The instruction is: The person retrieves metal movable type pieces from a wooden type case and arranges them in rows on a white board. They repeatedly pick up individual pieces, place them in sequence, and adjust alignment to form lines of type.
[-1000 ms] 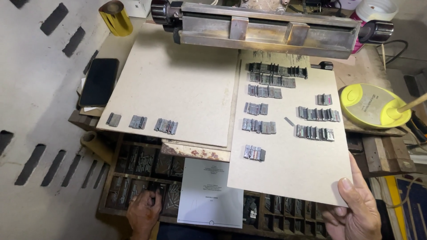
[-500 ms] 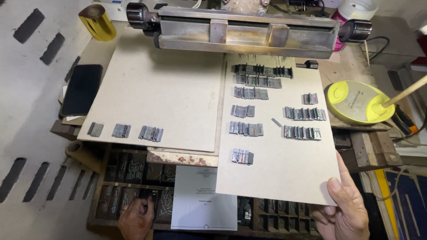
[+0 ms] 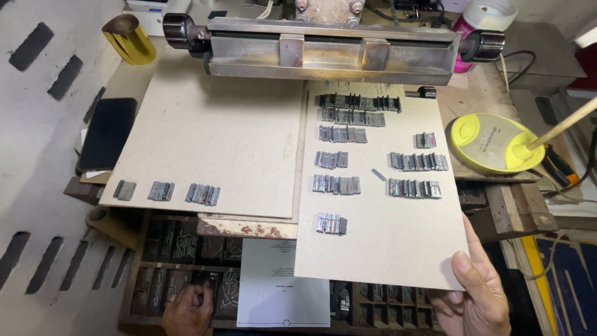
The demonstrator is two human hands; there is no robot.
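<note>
Board [image 3: 385, 249] unmoved, long axis toward press [image 3: 329, 53].

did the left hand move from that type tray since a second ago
No. The left hand still reaches into the same compartments of the type tray, just left of the white printed sheet; only the camera view shifted.

Tan boards [image 3: 385, 249], grey metal type [image 3: 336, 185], yellow disc [image 3: 491, 143], perhaps gold foil roll [image 3: 129, 38]
</note>
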